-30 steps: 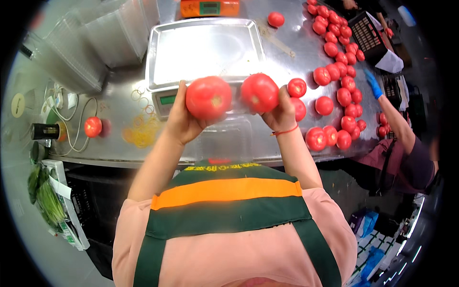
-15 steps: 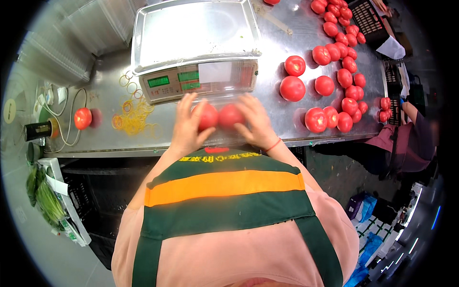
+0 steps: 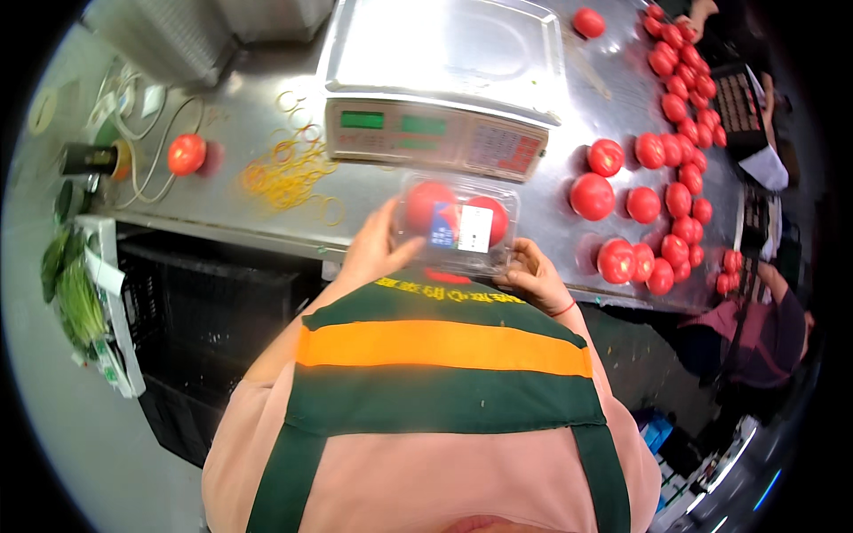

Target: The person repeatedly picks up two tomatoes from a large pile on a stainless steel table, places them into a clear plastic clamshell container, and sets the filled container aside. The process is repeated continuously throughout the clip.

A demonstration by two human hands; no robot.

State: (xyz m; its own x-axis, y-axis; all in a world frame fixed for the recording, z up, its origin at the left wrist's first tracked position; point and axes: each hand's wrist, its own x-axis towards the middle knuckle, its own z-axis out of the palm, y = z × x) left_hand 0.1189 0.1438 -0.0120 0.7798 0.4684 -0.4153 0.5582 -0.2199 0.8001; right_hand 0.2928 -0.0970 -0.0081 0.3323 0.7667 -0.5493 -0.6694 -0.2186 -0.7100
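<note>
A clear plastic clamshell box (image 3: 458, 264) lies at the table's front edge, close to my body. Two red tomatoes, a left one (image 3: 430, 197) and a right one (image 3: 498, 222), show through its lid, which bears a white and blue label (image 3: 474, 228). My left hand (image 3: 378, 244) grips the box's left side, thumb toward the front. At the right front corner, my right hand (image 3: 538, 275) pinches the rim with bent fingers. Just behind the box stands a weighing scale (image 3: 426, 133) with a bare metal pan.
Yellow rubber bands (image 3: 284, 178) lie scattered left of the scale, near a single tomato (image 3: 187, 155) and a white cable (image 3: 160, 182). Many loose tomatoes (image 3: 681, 199) cover the table's right side. Stacked clear boxes (image 3: 169, 44) stand back left. Another person (image 3: 755, 311) is at far right.
The lid, raised toward the scale before, now covers the tomatoes. My hands have moved from over the tomatoes to the box's left side and right front corner. The whole view has shifted.
</note>
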